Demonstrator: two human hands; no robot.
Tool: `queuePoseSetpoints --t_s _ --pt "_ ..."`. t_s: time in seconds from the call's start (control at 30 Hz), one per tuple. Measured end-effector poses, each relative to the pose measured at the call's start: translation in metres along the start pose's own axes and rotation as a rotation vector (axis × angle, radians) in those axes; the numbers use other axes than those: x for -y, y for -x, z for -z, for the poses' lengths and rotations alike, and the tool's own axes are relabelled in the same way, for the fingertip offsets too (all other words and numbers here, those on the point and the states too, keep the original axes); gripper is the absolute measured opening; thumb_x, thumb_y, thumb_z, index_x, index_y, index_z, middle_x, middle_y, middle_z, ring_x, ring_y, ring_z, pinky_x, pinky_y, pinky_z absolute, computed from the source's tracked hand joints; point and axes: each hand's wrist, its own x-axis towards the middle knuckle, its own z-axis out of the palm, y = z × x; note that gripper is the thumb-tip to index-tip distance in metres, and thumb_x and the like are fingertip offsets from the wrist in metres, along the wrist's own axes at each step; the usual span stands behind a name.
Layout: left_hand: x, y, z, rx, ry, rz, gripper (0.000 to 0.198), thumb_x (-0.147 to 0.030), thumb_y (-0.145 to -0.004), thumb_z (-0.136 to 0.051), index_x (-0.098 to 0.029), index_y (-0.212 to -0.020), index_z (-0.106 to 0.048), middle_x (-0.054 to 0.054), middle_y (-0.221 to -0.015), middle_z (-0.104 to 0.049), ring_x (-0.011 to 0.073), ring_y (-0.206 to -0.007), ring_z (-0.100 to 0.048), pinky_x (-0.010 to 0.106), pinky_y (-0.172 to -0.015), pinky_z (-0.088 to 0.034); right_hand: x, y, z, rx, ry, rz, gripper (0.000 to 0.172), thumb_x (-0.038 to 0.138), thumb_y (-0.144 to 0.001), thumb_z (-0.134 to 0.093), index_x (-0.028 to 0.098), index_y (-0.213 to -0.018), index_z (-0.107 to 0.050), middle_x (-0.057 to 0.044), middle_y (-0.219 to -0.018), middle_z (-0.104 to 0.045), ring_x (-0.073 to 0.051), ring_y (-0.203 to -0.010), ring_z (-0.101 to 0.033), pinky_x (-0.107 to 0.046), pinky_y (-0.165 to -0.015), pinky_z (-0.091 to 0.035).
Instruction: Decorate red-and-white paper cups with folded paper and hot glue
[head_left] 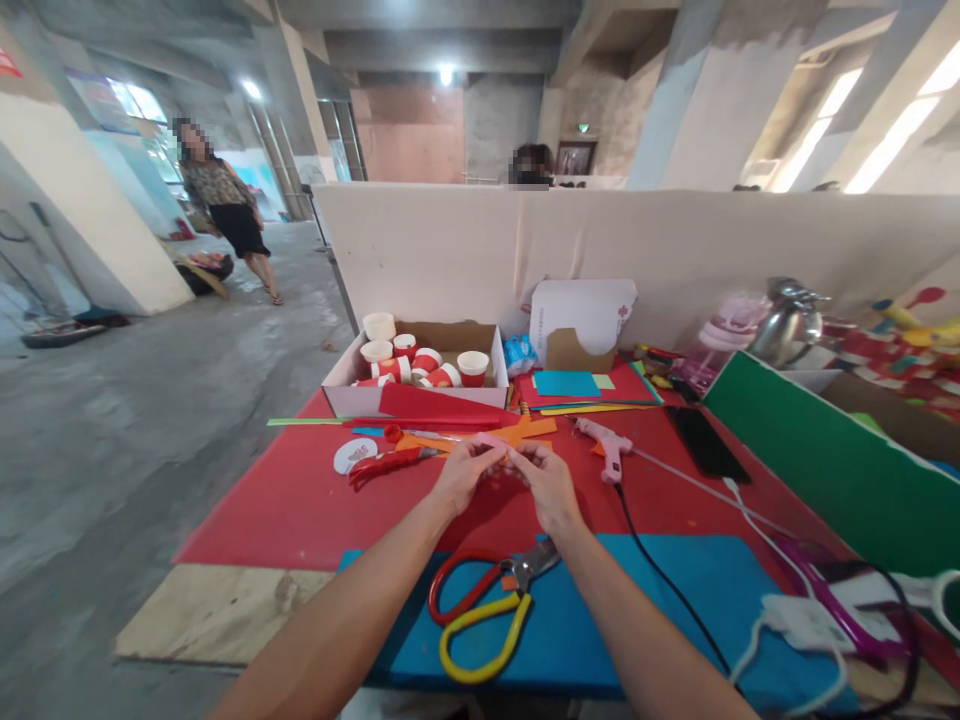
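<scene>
Your left hand (466, 468) and your right hand (546, 478) meet above the red sheet (300, 500), fingertips pinched together on a small pink paper piece (496, 443) held between them. Both hands are narrowed to a pinch on that piece; its shape is too small to make out.

Taking the red sheet as the landmark: the pink piece hovers over its middle, just in front of the orange paper cutout (517, 432) lying on it. The big scissors (487, 605) with one red and one yellow loop lie on the blue sheet (675, 610) at the red sheet's near edge, below your wrists. The pink glue gun (607, 447) rests on the red sheet to the right of your right hand, its black cord running toward you. A smaller red-handled scissors (386, 465) lies on the sheet left of your left hand. At the sheet's far edge stands a cardboard box (420, 395) holding red and white paper cups (420, 362).
</scene>
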Motion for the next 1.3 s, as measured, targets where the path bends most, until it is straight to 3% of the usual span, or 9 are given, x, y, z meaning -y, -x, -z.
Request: queuePoseSetpoints --t_s 0.33,0.8,1.1,1.3 --pt "-0.006 0.001 -0.002 -0.081 -0.218 -0.093 0.025 -0.032 -0.054 -0.075 -0.012 -0.061 -0.061 -0.001 -0.054 -0.060 0.0092 -0.051 -0.050 0.021 -0.051 -0.041 0.002 0.000 0.003 0.087 0.044 -0.094 0.041 0.038 -0.048 -0.083 0.017 -0.070 -0.056 0.001 -0.060 -0.067 -0.015 -0.059 -0.066 -0.028 -0.065 -0.055" --pt "-0.002 -0.003 0.004 -0.080 -0.423 -0.071 0.023 -0.035 -0.060 -0.068 -0.013 -0.061 -0.062 0.001 -0.056 -0.060 0.0118 -0.053 -0.052 0.024 -0.054 -0.041 0.001 -0.006 0.010 0.119 0.101 -0.110 0.039 0.035 -0.048 -0.084 0.017 -0.065 -0.055 -0.001 -0.059 -0.068 -0.014 -0.055 -0.066 -0.027 -0.063 -0.058" --pt "-0.004 0.000 0.000 -0.051 -0.258 -0.033 0.026 -0.035 -0.057 -0.072 -0.013 -0.064 -0.062 0.000 -0.057 -0.060 0.0112 -0.052 -0.052 0.024 -0.053 -0.044 0.003 -0.005 0.009 0.109 0.110 -0.121 0.040 0.037 -0.048 -0.084 0.017 -0.067 -0.055 -0.001 -0.059 -0.068 -0.015 -0.056 -0.067 -0.027 -0.063 -0.058" --pt "-0.005 -0.002 0.003 -0.071 -0.158 -0.069 0.031 -0.040 -0.059 -0.073 -0.014 -0.061 -0.058 -0.003 -0.051 -0.053 0.0072 -0.045 -0.045 0.020 -0.045 -0.038 0.006 -0.003 0.007 0.077 0.227 -0.089 0.039 0.040 -0.049 -0.081 0.016 -0.064 -0.055 -0.001 -0.053 -0.066 -0.014 -0.049 -0.064 -0.020 -0.044 -0.048"
